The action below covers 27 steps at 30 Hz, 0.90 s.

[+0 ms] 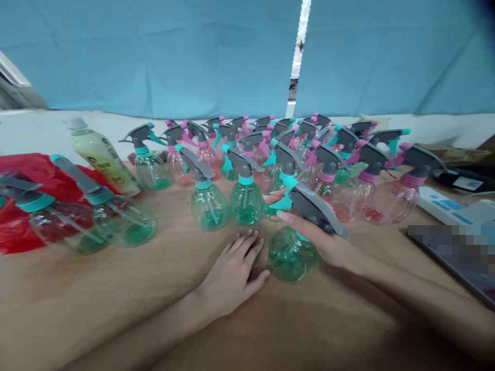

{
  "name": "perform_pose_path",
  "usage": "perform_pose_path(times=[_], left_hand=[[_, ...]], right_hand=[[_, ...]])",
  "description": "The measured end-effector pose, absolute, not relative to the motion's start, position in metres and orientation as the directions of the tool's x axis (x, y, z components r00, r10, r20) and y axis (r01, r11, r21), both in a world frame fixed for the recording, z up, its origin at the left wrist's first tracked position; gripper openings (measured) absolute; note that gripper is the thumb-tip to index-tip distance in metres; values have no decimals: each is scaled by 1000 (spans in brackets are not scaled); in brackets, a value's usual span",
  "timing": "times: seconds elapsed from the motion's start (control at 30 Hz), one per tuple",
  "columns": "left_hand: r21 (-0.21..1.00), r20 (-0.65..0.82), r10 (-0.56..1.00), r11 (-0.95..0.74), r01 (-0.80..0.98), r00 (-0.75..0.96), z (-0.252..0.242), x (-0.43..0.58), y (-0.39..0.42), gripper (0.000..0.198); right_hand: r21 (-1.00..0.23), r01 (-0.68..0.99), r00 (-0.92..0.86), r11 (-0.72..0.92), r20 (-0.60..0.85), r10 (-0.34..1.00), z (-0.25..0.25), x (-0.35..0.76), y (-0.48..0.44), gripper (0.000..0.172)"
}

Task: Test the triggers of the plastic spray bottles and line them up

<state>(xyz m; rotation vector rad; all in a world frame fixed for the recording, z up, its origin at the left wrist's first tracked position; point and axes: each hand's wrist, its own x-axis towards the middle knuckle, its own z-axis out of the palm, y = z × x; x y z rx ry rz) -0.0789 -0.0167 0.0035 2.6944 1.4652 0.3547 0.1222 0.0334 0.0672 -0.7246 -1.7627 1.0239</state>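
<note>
My left hand (232, 275) lies flat on the wooden table (147, 309), palm down with fingers stretched out, holding nothing. Just right of it is a round green spray bottle (293, 255) with a grey and turquoise trigger head. My right hand (323, 237) grips this bottle around the neck, under the head. Its fingertips show on the left, by the turquoise trigger; the palm is partly hidden behind the grey head. Two more green spray bottles, one nearer the middle (246, 201) and one to its left (210, 206), stand beyond my left hand.
Several pink and green spray bottles (394, 198) crowd the back. At left, two green ones (126, 221) stand by a red plastic bag (15, 226) and a tilted drink bottle (104, 157). A white power strip (444, 206) and a dark, partly pixelated flat device (456, 263) lie at right.
</note>
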Motion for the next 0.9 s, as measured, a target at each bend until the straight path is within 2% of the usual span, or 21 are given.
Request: perform_pose_path(times=[0.13, 0.33, 0.63, 0.9], left_hand=[[155, 164, 840, -540, 827, 518, 5, -79, -17, 57], [163, 178, 836, -544, 823, 518, 4, -79, -17, 55], [147, 171, 842, -535, 832, 512, 3, -79, -17, 57], [152, 172, 839, -540, 828, 516, 3, -80, -16, 55]], right_hand=[[-876, 10, -385, 481, 441, 811, 67, 122, 33, 29], [-865, 111, -381, 490, 418, 825, 69, 122, 35, 26], [-852, 166, -388, 497, 407, 827, 73, 124, 32, 19], [-795, 210, -417, 570, 454, 787, 77, 127, 34, 17]])
